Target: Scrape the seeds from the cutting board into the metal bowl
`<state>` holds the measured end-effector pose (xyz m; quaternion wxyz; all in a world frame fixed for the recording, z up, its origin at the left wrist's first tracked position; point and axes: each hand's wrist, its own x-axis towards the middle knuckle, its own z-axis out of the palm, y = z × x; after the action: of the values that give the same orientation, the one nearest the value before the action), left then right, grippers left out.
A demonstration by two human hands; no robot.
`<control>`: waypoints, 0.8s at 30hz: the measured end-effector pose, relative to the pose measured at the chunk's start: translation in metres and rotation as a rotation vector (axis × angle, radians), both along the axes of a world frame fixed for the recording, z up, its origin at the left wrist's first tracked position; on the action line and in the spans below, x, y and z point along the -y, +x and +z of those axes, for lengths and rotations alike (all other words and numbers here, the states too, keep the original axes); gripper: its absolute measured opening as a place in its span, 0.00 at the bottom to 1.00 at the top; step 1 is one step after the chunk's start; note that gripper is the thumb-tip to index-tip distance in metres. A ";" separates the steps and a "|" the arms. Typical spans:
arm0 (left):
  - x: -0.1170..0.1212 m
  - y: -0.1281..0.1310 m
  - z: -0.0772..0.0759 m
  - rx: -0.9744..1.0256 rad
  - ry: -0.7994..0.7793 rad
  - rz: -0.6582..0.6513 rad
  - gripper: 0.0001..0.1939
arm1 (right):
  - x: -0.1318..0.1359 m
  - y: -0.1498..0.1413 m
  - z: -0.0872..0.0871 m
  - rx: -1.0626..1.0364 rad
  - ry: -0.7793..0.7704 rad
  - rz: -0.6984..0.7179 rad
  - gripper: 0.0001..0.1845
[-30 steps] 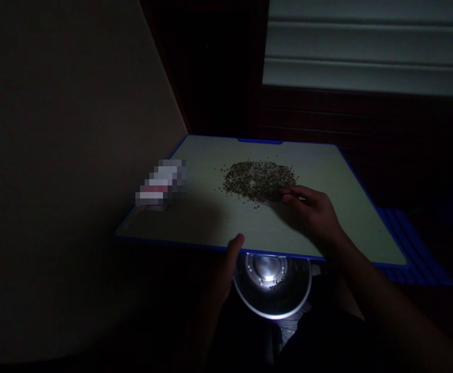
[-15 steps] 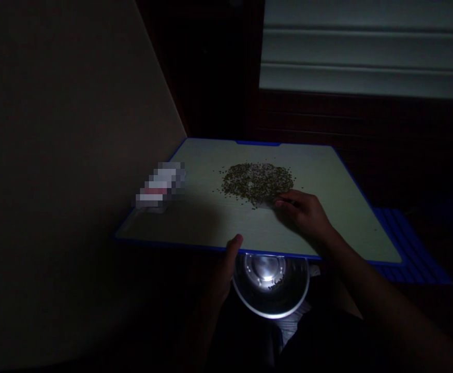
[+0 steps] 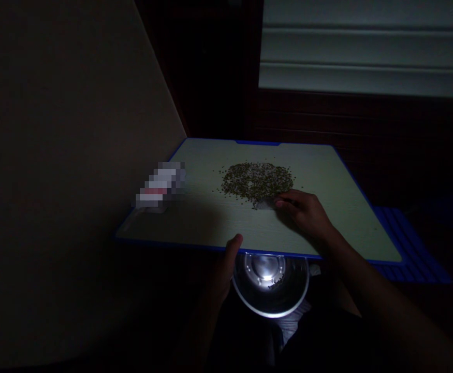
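A pile of small greenish-brown beans or seeds (image 3: 249, 178) is spread over the middle of a pale, blue-edged tabletop (image 3: 195, 223). My right hand (image 3: 302, 207) is closed in a pinch at the pile's near right side. From its fingertips a thin, greyish, see-through piece (image 3: 264, 203) reaches to the pile's edge; its kind is unclear. My left hand (image 3: 228, 264) is at the front edge, thumb over the top, fingers hidden underneath. Just below that edge and beside this hand is a shiny metal bowl (image 3: 271, 313), holding a few of the beans or seeds.
A blurred-out white and red item (image 3: 160, 186) lies at the tabletop's left side. A pale wall or panel (image 3: 74, 129) rises at the left. Blue striped material (image 3: 412, 248) shows beyond the right edge. The room is dark.
The near edge of the pile by my right hand has shifted slightly, baring more of the see-through piece. Both hands and the bowl stay nearly in place.
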<state>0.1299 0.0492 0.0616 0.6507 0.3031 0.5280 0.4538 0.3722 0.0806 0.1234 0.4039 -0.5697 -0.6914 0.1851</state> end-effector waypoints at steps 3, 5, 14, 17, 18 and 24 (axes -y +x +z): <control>0.000 -0.001 0.000 -0.020 -0.001 0.023 0.22 | 0.000 0.000 0.000 -0.006 -0.010 0.010 0.11; 0.000 -0.001 0.000 -0.025 0.003 0.025 0.22 | 0.000 0.000 -0.001 -0.019 -0.016 0.002 0.11; 0.001 0.000 0.006 -0.011 0.009 0.012 0.21 | 0.002 0.001 0.002 -0.079 -0.128 0.016 0.12; 0.002 0.000 0.007 -0.017 -0.027 0.010 0.21 | 0.005 0.001 0.006 -0.085 -0.165 0.011 0.14; 0.002 0.000 0.007 -0.023 -0.018 0.010 0.20 | 0.006 0.000 0.007 -0.082 -0.170 0.011 0.14; 0.002 0.000 0.001 -0.026 0.004 -0.048 0.20 | 0.009 -0.001 0.007 -0.109 -0.233 0.119 0.15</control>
<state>0.1296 0.0476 0.0625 0.6539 0.3231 0.5279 0.4351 0.3709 0.0719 0.1300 0.3605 -0.5596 -0.6749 0.3184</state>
